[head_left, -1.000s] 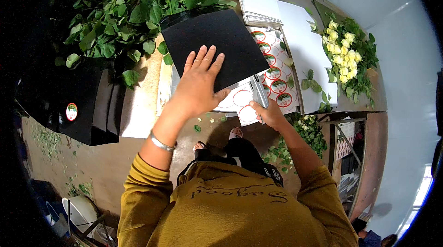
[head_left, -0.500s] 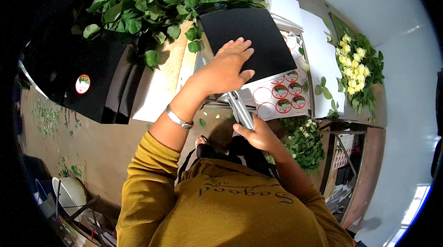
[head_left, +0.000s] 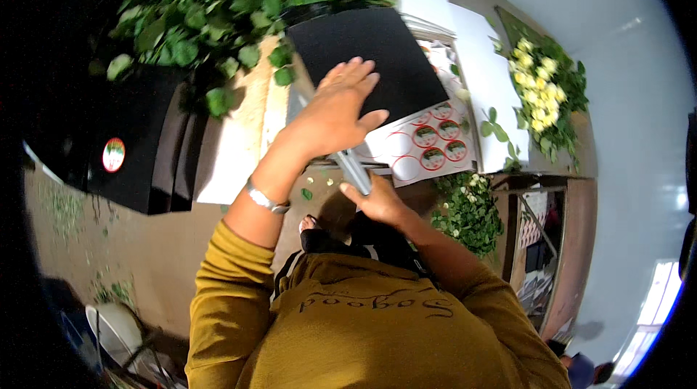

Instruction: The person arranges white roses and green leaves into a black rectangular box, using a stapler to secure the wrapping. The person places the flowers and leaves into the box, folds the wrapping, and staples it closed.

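Note:
My left hand (head_left: 335,114) lies flat with its fingers stretched out, pressing on a black sheet of card (head_left: 377,62) on the table. A bracelet circles that wrist. Below it, my right hand (head_left: 377,201) is wrapped round the grey metal handles of a plier stapler (head_left: 354,171). The stapler points up toward the sheet's near left edge, and its front end is hidden beneath my left hand. Under the black sheet, a white sheet of round red-rimmed stickers (head_left: 431,158) shows along the near and right sides.
Leafy green stems (head_left: 196,26) cover the far left. Black wrapped packs (head_left: 138,142) stand at left, one with a round sticker. White card stacks (head_left: 425,7) lie at the back. Cream roses (head_left: 539,91) lie at right; more foliage (head_left: 472,215) is below the table. A white bucket (head_left: 116,327) stands lower left.
The whole view has shifted, moving the table leftward in the picture. My left hand stays flat on the black sheet. The stapler has moved slightly farther under it, and its handles look closer together.

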`<state>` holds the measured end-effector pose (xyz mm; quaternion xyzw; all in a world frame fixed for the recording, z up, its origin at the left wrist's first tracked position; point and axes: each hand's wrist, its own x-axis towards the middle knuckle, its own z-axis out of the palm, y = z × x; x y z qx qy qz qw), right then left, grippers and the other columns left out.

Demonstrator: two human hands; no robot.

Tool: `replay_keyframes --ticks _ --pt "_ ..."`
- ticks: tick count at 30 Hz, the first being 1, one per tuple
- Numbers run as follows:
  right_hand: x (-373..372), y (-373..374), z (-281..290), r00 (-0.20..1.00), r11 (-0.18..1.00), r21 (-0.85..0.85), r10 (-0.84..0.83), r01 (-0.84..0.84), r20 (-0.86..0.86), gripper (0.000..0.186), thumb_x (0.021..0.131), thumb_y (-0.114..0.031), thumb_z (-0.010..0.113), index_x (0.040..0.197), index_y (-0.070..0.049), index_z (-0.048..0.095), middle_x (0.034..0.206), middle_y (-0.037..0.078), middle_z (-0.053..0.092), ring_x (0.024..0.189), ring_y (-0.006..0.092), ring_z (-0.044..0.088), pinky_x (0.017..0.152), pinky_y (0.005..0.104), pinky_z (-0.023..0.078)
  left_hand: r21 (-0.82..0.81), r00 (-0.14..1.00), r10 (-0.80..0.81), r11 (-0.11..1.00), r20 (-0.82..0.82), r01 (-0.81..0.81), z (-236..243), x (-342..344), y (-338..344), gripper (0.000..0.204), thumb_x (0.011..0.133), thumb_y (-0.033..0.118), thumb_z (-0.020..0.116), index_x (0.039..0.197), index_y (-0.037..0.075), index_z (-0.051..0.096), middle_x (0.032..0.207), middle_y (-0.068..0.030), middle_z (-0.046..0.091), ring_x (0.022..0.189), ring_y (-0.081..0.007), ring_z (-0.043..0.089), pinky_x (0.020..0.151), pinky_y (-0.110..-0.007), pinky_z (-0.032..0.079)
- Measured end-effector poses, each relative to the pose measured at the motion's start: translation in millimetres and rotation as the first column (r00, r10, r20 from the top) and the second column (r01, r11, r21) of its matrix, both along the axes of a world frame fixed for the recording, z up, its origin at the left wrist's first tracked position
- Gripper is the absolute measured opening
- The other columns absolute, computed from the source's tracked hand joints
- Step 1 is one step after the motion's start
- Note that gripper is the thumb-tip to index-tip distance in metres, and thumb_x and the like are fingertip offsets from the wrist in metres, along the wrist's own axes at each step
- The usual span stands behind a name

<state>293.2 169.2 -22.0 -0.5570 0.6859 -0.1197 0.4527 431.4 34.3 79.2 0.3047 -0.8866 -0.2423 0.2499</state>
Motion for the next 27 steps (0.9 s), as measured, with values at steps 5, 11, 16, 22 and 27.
replay_keyframes --ticks 5,11,16,22,27 --pt "-26.0 12.9 32.9 0.976 0.991 -0.074 0.121 -0.109 0.179 0.048 0.081 -0.033 0.063 0.11 0.003 0.05 0.094 0.02 0.059 0.089 0.0297 0.058 0.083 0.0393 0.044 -0.13 0.991 0.036 0.991 0.129 -0.019 8.7 -5.3 9.7 0.081 0.08 0.048 0.06 0.131 -0.011 0.036 0.14 -0.0263 0.031 0.135 -0.0363 0.022 0.112 -0.042 0.013" --pt "-156.9 19.5 64.9 0.978 0.978 -0.043 -0.205 0.206 0.04 0.051 0.078 -0.032 0.066 0.11 0.004 0.051 0.088 0.018 0.06 0.086 0.0266 0.059 0.081 0.0369 0.044 -0.284 0.915 0.25 0.945 0.315 -0.161 6.9 -22.9 30.6 0.092 0.063 0.021 0.078 0.138 0.0 0.029 0.144 -0.0171 0.029 0.135 -0.0308 0.024 0.112 -0.043 0.016" --pt "-233.1 -53.8 4.7 0.915 0.887 -0.427 -0.307 0.175 -0.263 0.066 0.073 -0.03 0.07 0.121 0.006 0.042 0.111 0.025 0.051 0.107 0.0358 0.051 0.092 0.0399 0.04 -0.223 0.919 0.199 0.967 0.341 -0.127 27.8 -6.3 23.2 0.078 0.064 0.007 0.075 0.134 0.008 0.041 0.142 -0.0113 0.036 0.132 -0.0282 0.032 0.112 -0.041 0.023" --pt "-239.5 -87.9 -24.1 0.886 0.866 -0.495 -0.281 0.07 -0.367 0.08 0.069 -0.032 0.075 0.128 0.005 0.036 0.127 0.024 0.039 0.116 0.0388 0.041 0.098 0.0444 0.035 -0.421 0.664 0.531 0.842 0.527 -0.339 43.2 63.6 24.5 0.058 0.072 -0.005 0.057 0.127 0.012 0.051 0.137 -0.0097 0.044 0.131 -0.026 0.035 0.111 -0.045 0.022" --pt "-243.0 -81.7 -11.4 0.932 0.89 -0.451 -0.212 0.061 -0.293 0.083 0.07 -0.032 0.073 0.132 0.005 0.031 0.128 0.023 0.038 0.116 0.0387 0.04 0.097 0.0451 0.034 0.698 0.772 0.564 0.678 -0.292 -0.231 31.0 15.2 96.1 0.049 0.079 -0.003 0.058 0.126 0.008 0.051 0.13 -0.0135 0.049 0.121 -0.0261 0.045 0.102 -0.039 0.035"
